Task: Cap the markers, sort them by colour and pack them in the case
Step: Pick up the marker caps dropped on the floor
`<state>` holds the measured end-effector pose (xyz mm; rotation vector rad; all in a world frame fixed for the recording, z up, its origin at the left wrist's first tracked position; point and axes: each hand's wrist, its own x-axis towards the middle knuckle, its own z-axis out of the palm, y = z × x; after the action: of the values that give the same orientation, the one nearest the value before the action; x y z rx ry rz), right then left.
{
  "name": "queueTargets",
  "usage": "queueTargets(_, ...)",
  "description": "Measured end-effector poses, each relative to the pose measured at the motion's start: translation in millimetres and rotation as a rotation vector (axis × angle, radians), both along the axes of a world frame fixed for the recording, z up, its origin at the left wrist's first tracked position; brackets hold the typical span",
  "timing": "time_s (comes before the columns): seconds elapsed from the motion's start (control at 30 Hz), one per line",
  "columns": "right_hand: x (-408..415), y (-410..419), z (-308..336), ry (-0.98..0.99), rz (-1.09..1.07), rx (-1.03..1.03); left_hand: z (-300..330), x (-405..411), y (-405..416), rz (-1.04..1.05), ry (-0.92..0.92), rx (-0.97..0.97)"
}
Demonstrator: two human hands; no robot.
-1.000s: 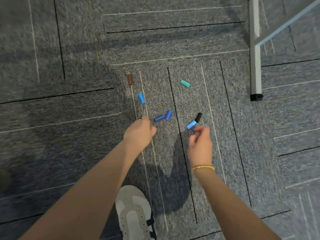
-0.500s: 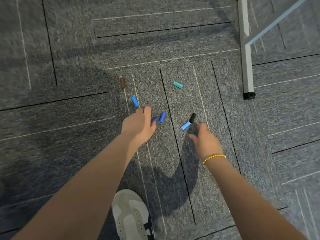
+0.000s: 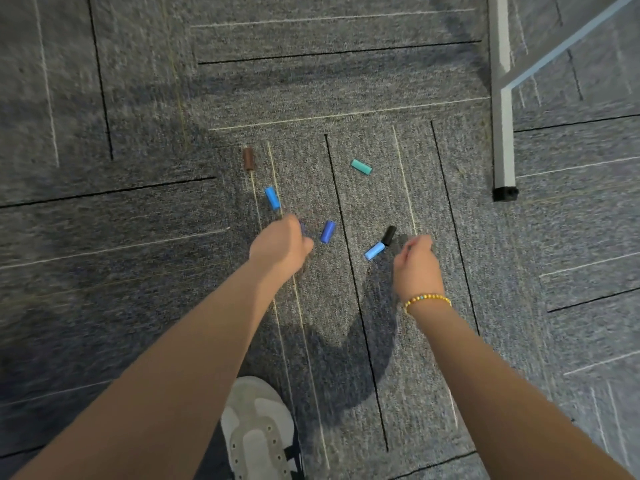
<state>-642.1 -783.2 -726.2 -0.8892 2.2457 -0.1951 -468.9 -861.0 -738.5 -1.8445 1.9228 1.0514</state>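
Several marker caps lie on the grey carpet. A brown cap (image 3: 248, 158) is farthest left, with a light blue cap (image 3: 272, 198) below it. A teal cap (image 3: 361, 167) lies at the back right. A dark blue cap (image 3: 327, 231) sits in the middle. Another light blue cap (image 3: 374, 250) touches a black cap (image 3: 389, 235). My left hand (image 3: 280, 245) is closed over a second dark blue cap (image 3: 302, 227), which only just shows at the fingers. My right hand (image 3: 415, 265) hovers just right of the black cap with its fingers curled under. Whatever is inside it is hidden.
A white table leg (image 3: 504, 133) with a black foot (image 3: 505, 193) stands at the back right, with a pale crossbar (image 3: 568, 46) running off from it. My grey and white shoe (image 3: 258, 434) is planted between my arms.
My left hand has reached forward and closed over one of the two dark blue caps. My right hand has shifted right, away from the light blue and black caps.
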Motion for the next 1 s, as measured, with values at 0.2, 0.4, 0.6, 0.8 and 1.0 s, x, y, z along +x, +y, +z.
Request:
queueTargets(0.2, -1.7, -30.8, -7.0, -0.066, -0.124, 0.023, 10.4, -23.5, -10.0, -0.050, 0.091, -0.113)
queueTargets(0.4, 1.8, -47.1, -9.3, -0.053, -0.031, 0.156, 2.6, -38.6, -2.5, -0.335, -0.163, -0.122)
queueTargets(0.6, 3.5, -35.6, -12.5, 0.001, -0.049, 0.052, 2.9, -32.7, 0.3, -0.451, -0.233, -0.129)
queueTargets(0.8, 10.7, -7.6, -12.6, -0.030, -0.120, 0.057, -2.1, -9.7, -2.4, -0.050, 0.057, 0.034)
queueTargets(1.0, 36.0, -13.3, -15.6, -0.029, -0.096, 0.048, -2.3, 9.9, -6.1, 0.245, 0.212, 0.096)
